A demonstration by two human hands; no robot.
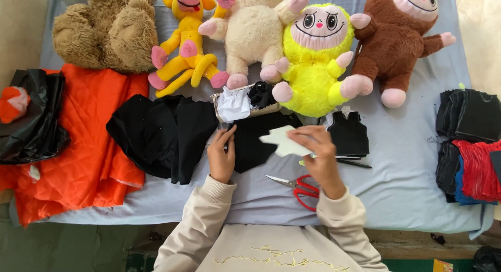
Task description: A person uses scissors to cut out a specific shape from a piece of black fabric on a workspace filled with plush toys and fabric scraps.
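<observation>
My right hand (pixel 319 156) pinched pale paper pattern piece (pixel 282 140) between fingers; left hand (pixel 222 156) pressed flat black fabric piece (pixel 253 144), fingers loosely curled.

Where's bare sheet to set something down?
Free: the sheet between the red scissors and the folded stacks; also the strip under the black fabric. Crowded: the plush toys along the back and around both hands.

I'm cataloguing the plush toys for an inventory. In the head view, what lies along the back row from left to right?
Tan teddy bear → yellow monkey toy → cream plush → bright yellow plush → brown monkey plush.
</observation>
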